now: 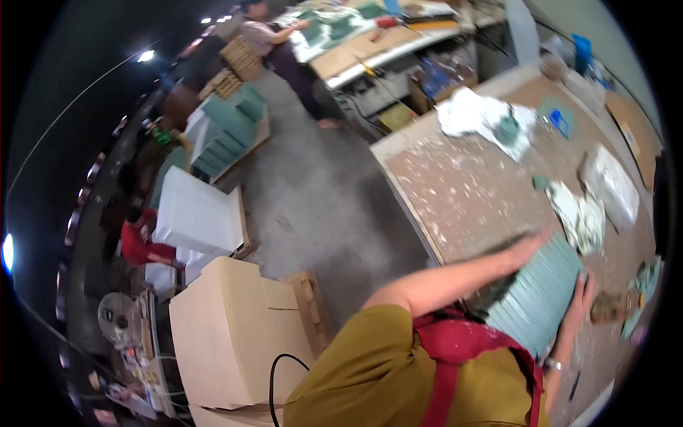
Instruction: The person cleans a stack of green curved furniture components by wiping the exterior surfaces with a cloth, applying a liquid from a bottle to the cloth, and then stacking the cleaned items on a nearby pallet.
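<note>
While both hands clamp tile stack (538, 297) | left hand (528, 248) | right hand (582, 293)

tan cardboard boxes (228, 334) lower left | white flat cartons (199, 217) above them

The person wears a mustard-yellow short-sleeved shirt (363, 370) with broad red apron straps (455, 349) crossing the back and shoulder. Both forearms are bare. A slim metal bracelet (553, 364) circles the right wrist.

spattered workbench (469, 192), rags (478, 114) (perhaps), tiles (538, 297)
</note>
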Available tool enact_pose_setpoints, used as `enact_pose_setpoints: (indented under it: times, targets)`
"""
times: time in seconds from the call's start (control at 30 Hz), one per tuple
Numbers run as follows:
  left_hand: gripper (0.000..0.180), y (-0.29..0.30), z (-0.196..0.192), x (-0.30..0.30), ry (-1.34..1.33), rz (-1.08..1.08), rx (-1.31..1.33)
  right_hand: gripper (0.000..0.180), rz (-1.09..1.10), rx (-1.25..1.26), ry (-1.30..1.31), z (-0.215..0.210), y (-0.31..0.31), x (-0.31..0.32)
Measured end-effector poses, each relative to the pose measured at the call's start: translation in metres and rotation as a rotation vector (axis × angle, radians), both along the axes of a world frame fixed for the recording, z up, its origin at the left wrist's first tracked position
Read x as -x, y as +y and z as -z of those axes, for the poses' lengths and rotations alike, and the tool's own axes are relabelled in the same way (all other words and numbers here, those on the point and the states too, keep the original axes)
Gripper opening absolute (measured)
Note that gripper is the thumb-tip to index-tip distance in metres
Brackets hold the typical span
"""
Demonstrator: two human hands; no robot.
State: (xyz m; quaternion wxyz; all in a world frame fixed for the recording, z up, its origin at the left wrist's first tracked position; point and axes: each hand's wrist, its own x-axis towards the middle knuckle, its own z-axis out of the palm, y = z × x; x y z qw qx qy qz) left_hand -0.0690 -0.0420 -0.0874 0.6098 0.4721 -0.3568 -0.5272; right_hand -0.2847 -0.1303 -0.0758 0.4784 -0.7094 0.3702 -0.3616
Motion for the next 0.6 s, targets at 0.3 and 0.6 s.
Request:
enact_pose_setpoints:
  times: [0.3, 0.6]
  targets:
    - [0.066, 0.011, -0.037, 0.011, 0.304, -0.086, -0.081, 0.033, -0.004, 0.121, 0.065, -0.038, 0.019, -0.006]
    - [0.071, 0.05, -0.083, 0.023, 0.31, -0.063, -0.332, 0.033, 0.001, -0.08, -0.051, -0.025, 0.019, 0.001]
